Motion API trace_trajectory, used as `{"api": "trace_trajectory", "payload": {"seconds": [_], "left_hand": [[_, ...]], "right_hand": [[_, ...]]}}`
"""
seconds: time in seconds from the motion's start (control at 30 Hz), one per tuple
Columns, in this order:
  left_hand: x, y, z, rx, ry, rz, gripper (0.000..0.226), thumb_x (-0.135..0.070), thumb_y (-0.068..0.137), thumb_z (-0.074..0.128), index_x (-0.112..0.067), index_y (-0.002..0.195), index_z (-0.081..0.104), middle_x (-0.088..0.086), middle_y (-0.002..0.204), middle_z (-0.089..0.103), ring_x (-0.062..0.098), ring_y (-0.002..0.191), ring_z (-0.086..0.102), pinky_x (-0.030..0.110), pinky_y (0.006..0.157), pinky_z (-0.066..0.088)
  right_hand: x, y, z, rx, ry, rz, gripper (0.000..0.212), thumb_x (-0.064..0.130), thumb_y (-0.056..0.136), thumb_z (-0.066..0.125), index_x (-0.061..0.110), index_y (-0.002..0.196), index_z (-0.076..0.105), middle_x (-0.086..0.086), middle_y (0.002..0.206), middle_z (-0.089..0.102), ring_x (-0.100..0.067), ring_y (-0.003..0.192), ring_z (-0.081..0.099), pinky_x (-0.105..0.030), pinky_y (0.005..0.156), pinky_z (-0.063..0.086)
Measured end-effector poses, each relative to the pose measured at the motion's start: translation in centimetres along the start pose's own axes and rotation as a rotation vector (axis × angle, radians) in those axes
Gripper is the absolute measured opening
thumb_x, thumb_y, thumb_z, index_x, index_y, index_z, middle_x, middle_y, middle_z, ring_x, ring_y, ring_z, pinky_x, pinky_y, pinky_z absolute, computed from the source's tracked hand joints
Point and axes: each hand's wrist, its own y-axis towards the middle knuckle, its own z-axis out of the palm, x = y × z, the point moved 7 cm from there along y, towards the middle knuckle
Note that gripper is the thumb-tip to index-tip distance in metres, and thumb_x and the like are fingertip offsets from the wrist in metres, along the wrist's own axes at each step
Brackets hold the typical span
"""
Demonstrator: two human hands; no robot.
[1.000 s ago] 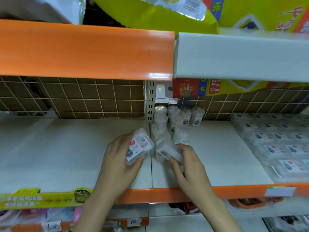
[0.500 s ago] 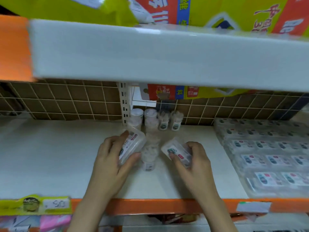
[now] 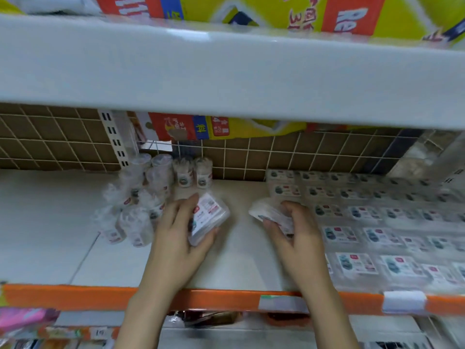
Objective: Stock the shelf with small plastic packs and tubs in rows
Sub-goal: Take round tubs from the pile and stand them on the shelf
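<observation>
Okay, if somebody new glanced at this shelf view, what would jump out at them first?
Two bare hands over the white shelf, each gripping a small clear plastic pack: the left hand one with a white label, the right hand a blurred one. Flat labelled packs in rows fill the right; clear round tubs cluster left.

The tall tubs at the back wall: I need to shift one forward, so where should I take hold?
Probably by the round side wall of a tall tub, fingers and thumb around it, coming from the open front; it stands upright, its neighbours close beside it.
</observation>
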Motion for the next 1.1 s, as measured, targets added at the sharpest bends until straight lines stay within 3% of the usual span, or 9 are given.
{"api": "trace_trajectory", "payload": {"seconds": [0.1, 0.2, 0.3, 0.4, 0.5, 0.63, 0.77, 0.93, 1.1], "left_hand": [[0.8, 0.2, -0.6, 0.006, 0.064, -0.012, 0.066, -0.049, 0.076, 0.051, -0.008, 0.127, 0.053, 0.006, 0.114, 0.052, 0.010, 0.094, 0.047, 0.019, 0.080, 0.037], [1.8, 1.1, -1.6, -0.010, 0.103, -0.023, 0.066, -0.050, 0.074, 0.050, -0.008, 0.125, 0.055, 0.008, 0.114, 0.054, 0.017, 0.094, 0.052, 0.026, 0.078, 0.041], [3.1, 1.2, -1.6, -0.008, 0.131, -0.061, 0.070, -0.050, 0.072, 0.049, -0.006, 0.126, 0.056, 0.013, 0.114, 0.056, 0.030, 0.093, 0.057, 0.035, 0.079, 0.046], [3.3, 0.9, -0.6, 0.002, 0.150, -0.062, 0.069, -0.049, 0.070, 0.049, -0.003, 0.121, 0.059, 0.017, 0.108, 0.058, 0.037, 0.089, 0.058, 0.040, 0.078, 0.046], [2.5, 0.6, 0.7, 0.020, 0.140, -0.048, 0.068, -0.048, 0.070, 0.048, -0.003, 0.120, 0.060, 0.016, 0.108, 0.058, 0.035, 0.089, 0.057, 0.037, 0.078, 0.044], [1.2, 0.4, 2.2, 0.043, 0.176, -0.030, 0.068, -0.049, 0.071, 0.049, -0.003, 0.119, 0.061, 0.016, 0.107, 0.059, 0.033, 0.085, 0.059, 0.037, 0.075, 0.046], [-0.4, 0.2, 3.8, -0.005, 0.197, -0.062, 0.070, -0.050, 0.070, 0.048, -0.003, 0.120, 0.060, 0.015, 0.105, 0.060, 0.033, 0.083, 0.060, 0.040, 0.075, 0.048], [-5.0, -0.8, 8.2, -0.080, 0.224, -0.161, 0.074, -0.052, 0.067, 0.046, -0.003, 0.121, 0.060, 0.018, 0.106, 0.060, 0.038, 0.086, 0.060, 0.046, 0.078, 0.049], [-12.2, -0.5, 14.6, -0.034, 0.194, -0.107, 0.070, -0.053, 0.070, 0.048, -0.006, 0.121, 0.060, 0.013, 0.105, 0.061, 0.030, 0.081, 0.060, 0.039, 0.074, 0.049]], "right_hand": [[-0.8, -0.1, -0.5, -0.014, 0.004, 0.014, 0.033, 0.015, 0.081, 0.071, 0.004, 0.109, 0.059, -0.008, 0.103, 0.057, 0.001, 0.090, 0.041, 0.003, 0.081, 0.026], [-1.2, 0.0, -0.7, -0.021, -0.008, 0.030, 0.034, 0.013, 0.080, 0.074, 0.006, 0.110, 0.059, -0.010, 0.106, 0.060, -0.003, 0.092, 0.045, 0.002, 0.081, 0.028], [-1.1, 0.0, -0.9, -0.012, -0.013, 0.029, 0.034, 0.020, 0.081, 0.072, 0.007, 0.111, 0.060, -0.010, 0.107, 0.060, -0.010, 0.094, 0.050, -0.002, 0.082, 0.031], [-1.3, 0.2, -1.4, -0.016, -0.042, 0.015, 0.037, 0.029, 0.080, 0.066, 0.007, 0.108, 0.061, -0.008, 0.105, 0.061, -0.006, 0.094, 0.049, -0.001, 0.083, 0.030], [-2.0, 0.3, -2.0, 0.023, -0.061, 0.010, 0.040, 0.036, 0.080, 0.062, 0.008, 0.109, 0.061, -0.005, 0.106, 0.061, -0.006, 0.095, 0.050, -0.001, 0.084, 0.031], [-4.0, 0.9, -4.4, 0.014, -0.035, 0.002, 0.037, 0.028, 0.079, 0.066, 0.007, 0.109, 0.061, -0.004, 0.104, 0.060, 0.001, 0.094, 0.045, 0.002, 0.083, 0.030], [-7.5, 1.1, -7.5, 0.034, -0.009, 0.031, 0.036, 0.030, 0.081, 0.066, 0.012, 0.112, 0.060, -0.002, 0.105, 0.060, -0.004, 0.094, 0.050, -0.001, 0.079, 0.034], [-12.5, 1.8, -13.4, 0.103, -0.002, 0.008, 0.033, 0.024, 0.084, 0.070, 0.034, 0.112, 0.056, 0.010, 0.106, 0.056, -0.001, 0.096, 0.049, 0.000, 0.079, 0.033], [-18.5, 2.2, -19.3, 0.099, -0.020, 0.078, 0.037, 0.028, 0.084, 0.069, 0.020, 0.119, 0.059, 0.004, 0.113, 0.059, -0.005, 0.100, 0.051, 0.000, 0.079, 0.034]]}}
